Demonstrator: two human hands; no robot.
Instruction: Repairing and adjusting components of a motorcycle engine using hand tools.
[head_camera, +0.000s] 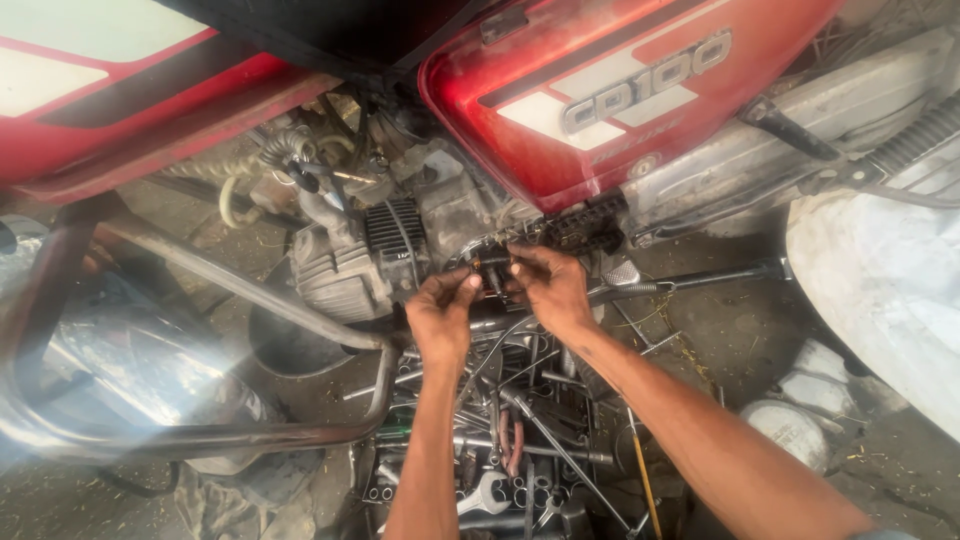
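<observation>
A red motorcycle lies close in front of me, its side panel (610, 90) at the top and its finned grey engine (345, 265) below. My left hand (443, 312) and my right hand (548, 288) meet at the engine's side, just under the panel. Both pinch a small dark part (490, 272) with an orange tip between their fingertips. What the part joins to is hidden by my fingers.
A chrome crash-guard bar (200, 435) loops at the left over a shiny exhaust. Below my arms sits a pile of spanners, sockets and screwdrivers (520, 450). A foot peg and spring (640, 285) jut out at the right. The ground is dirty concrete.
</observation>
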